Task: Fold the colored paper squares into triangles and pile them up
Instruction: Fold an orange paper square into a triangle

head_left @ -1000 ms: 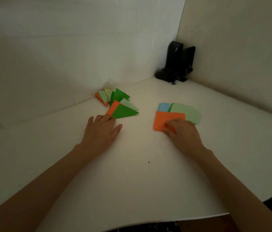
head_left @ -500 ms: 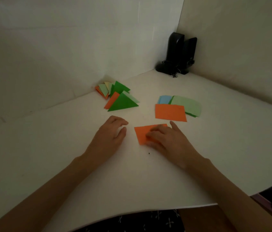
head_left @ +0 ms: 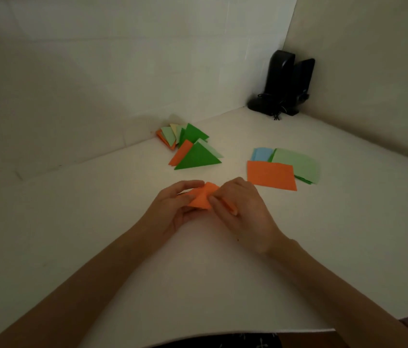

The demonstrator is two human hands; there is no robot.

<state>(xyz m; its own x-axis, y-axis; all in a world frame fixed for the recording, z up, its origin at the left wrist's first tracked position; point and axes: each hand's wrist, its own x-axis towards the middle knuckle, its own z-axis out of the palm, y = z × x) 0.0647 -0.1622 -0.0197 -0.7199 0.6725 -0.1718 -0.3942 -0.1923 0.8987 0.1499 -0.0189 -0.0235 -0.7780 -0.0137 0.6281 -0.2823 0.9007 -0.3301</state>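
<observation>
An orange paper square [head_left: 201,198] is held between both hands just above the white table, bent upward and partly folded. My left hand [head_left: 173,208] pinches its left side and my right hand [head_left: 242,209] pinches its right side. Flat unfolded squares lie to the right: an orange one [head_left: 270,175] on top, with light green [head_left: 298,163] and blue [head_left: 260,154] ones behind it. A loose pile of folded triangles [head_left: 193,149] in green, orange, light green and yellow lies at the back left near the wall.
A black device with a cable [head_left: 285,84] stands in the far corner where the two white walls meet. The white table [head_left: 122,247] ends at a front edge near the bottom of the view.
My right hand slid an orange square off the stack toward the middle. Both hands have since closed on it and lifted it off the table, bending it into a fold.
</observation>
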